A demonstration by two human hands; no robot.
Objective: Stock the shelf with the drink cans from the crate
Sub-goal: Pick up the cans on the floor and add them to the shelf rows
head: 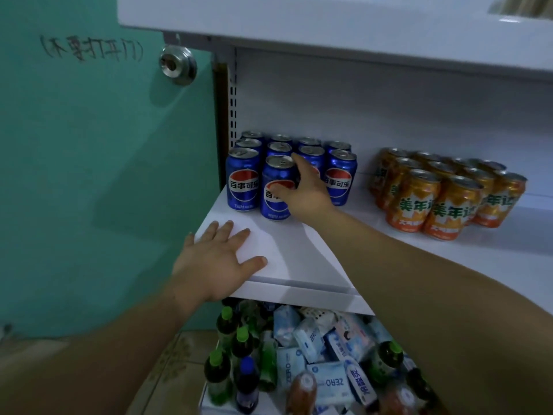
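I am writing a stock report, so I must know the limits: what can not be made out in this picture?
All in the head view:
1. The crate: out of frame entirely.
2. Labels of the rear blue cans: hidden by the front row.
3. Most fingers of the right hand, past the front blue can: hidden by the hand itself.
4. The lower-shelf bottles: cut off by the bottom edge.

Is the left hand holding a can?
No, the left hand lies flat, fingers spread, on the front corner of the white shelf; only the right hand grips a blue Pepsi can.
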